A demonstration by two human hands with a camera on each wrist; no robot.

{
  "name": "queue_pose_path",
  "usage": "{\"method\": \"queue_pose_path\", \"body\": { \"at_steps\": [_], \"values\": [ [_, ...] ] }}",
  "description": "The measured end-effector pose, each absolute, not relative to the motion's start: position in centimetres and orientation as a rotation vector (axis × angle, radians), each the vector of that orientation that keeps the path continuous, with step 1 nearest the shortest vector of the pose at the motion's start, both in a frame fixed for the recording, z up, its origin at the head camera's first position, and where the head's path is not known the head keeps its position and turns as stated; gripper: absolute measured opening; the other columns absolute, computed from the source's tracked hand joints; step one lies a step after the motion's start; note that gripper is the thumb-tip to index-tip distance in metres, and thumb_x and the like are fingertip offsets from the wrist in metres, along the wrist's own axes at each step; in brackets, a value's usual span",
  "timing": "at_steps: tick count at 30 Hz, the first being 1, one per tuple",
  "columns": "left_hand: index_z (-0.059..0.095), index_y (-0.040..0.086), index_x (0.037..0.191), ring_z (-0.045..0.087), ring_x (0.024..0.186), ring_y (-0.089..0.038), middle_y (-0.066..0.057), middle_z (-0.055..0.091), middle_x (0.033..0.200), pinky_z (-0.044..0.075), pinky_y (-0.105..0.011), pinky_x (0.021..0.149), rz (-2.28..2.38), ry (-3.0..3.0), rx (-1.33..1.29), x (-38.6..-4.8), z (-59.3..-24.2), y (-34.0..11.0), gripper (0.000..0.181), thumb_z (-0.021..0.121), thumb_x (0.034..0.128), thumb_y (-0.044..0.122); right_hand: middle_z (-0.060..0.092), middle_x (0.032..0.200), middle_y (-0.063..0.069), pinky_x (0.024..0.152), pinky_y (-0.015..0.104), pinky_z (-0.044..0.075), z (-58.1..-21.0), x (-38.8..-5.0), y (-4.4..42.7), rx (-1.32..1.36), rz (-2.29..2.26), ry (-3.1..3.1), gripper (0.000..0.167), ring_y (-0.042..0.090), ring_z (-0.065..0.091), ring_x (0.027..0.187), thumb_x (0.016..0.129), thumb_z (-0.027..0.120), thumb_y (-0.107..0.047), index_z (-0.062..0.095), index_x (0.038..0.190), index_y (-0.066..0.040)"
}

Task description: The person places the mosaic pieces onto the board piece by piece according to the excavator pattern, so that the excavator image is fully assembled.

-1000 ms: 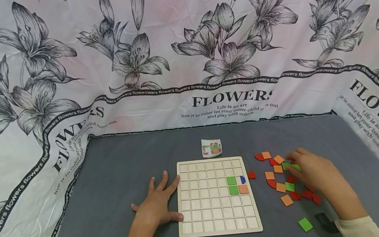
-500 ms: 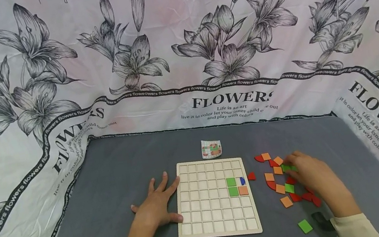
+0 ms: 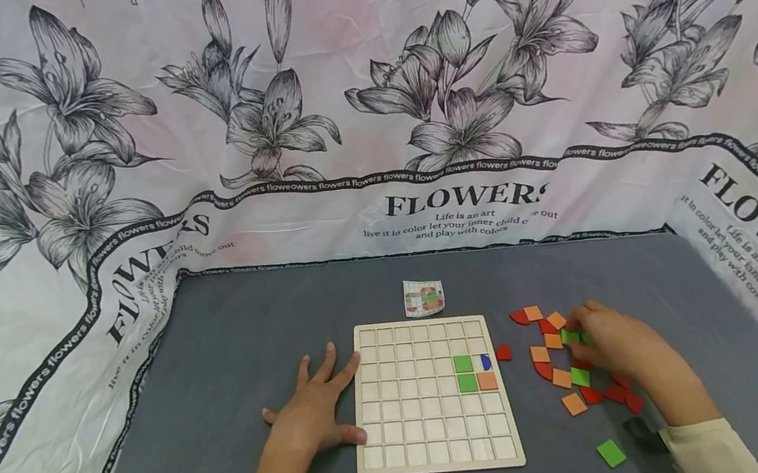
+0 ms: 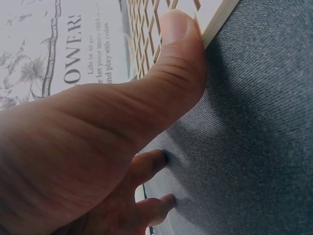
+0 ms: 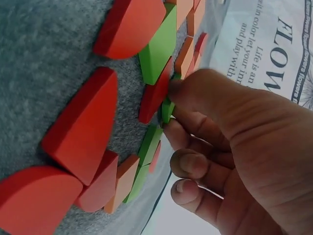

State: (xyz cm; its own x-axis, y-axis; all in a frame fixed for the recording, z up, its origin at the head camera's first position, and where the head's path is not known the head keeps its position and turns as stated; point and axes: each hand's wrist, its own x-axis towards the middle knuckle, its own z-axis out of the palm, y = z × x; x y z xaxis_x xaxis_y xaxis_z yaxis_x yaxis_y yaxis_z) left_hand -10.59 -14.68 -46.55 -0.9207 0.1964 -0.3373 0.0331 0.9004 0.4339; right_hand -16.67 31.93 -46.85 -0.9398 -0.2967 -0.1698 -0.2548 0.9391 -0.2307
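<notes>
A pale wooden grid board (image 3: 409,409) lies flat, with two green tiles, an orange tile and a white-and-blue tile in its cells. Along its left edge rests my left hand (image 3: 313,421), fingers spread; in the left wrist view the thumb (image 4: 183,54) lies on the board's rim. My right hand (image 3: 622,342) is over the pile of loose tiles on the right. In the right wrist view its thumb and forefinger pinch a green square tile (image 5: 167,108), partly hidden by the fingertips. Beside it lie a red tile (image 5: 156,90) and another green tile (image 5: 149,144).
Orange squares and red rounded pieces (image 3: 543,370) are scattered right of the board. One red piece (image 3: 503,352) lies near its right edge, and a lone green tile (image 3: 611,453) sits nearer me. A small pattern card (image 3: 424,297) lies behind the board. Flower-printed cloth (image 3: 465,204) encloses the grey surface.
My right hand has shifted slightly left over the pile, and its fingers have closed in around a green tile. My left hand stays in place on the board's edge.
</notes>
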Motion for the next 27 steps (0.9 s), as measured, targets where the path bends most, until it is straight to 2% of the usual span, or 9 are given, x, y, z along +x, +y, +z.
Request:
{"method": "queue_pose_path", "body": {
  "at_steps": [6,12,22,27],
  "values": [
    [0.034,0.035,0.167,0.007,0.162,-0.045,-0.004,0.015,0.178,0.017,-0.101,0.088,0.607,2.687,0.162,-10.4,-46.7,-14.7,0.113,0.096,0.0725,0.040,0.063,0.110,0.010,0.078,0.050,0.060,-46.3,-16.7,31.3,-0.394,-0.302,2.859,0.033,0.021,0.062,0.089,0.094,0.083,-0.023,0.069,0.116,-0.002],
    [0.033,0.035,0.168,0.006,0.163,-0.044,-0.003,0.014,0.178,0.017,-0.101,0.088,0.603,2.678,0.157,-10.4,-46.6,-14.7,0.113,0.095,0.0732,0.040,0.064,0.111,0.008,0.073,0.046,0.060,-45.1,-16.3,29.2,-0.480,-0.299,2.903,0.030,0.020,0.064,0.089,0.094,0.083,-0.022,0.069,0.115,-0.005],
    [0.034,0.036,0.168,0.006,0.162,-0.044,-0.004,0.014,0.178,0.018,-0.101,0.088,0.604,2.698,0.170,-10.5,-46.7,-14.7,0.113,0.096,0.0729,0.041,0.065,0.108,0.003,0.058,0.028,0.050,-43.5,-15.5,24.3,-0.755,-0.279,3.007,0.026,0.008,0.061,0.074,0.092,0.084,-0.020,0.070,0.110,-0.008],
    [0.033,0.036,0.168,0.005,0.163,-0.044,-0.003,0.014,0.178,0.017,-0.101,0.088,0.605,2.693,0.164,-10.5,-46.7,-14.7,0.113,0.096,0.0731,0.040,0.063,0.107,0.001,0.051,0.024,0.042,-43.4,-15.1,22.0,-0.872,-0.286,3.011,0.022,0.001,0.048,0.060,0.093,0.083,-0.019,0.069,0.108,-0.010]
  ]
}}
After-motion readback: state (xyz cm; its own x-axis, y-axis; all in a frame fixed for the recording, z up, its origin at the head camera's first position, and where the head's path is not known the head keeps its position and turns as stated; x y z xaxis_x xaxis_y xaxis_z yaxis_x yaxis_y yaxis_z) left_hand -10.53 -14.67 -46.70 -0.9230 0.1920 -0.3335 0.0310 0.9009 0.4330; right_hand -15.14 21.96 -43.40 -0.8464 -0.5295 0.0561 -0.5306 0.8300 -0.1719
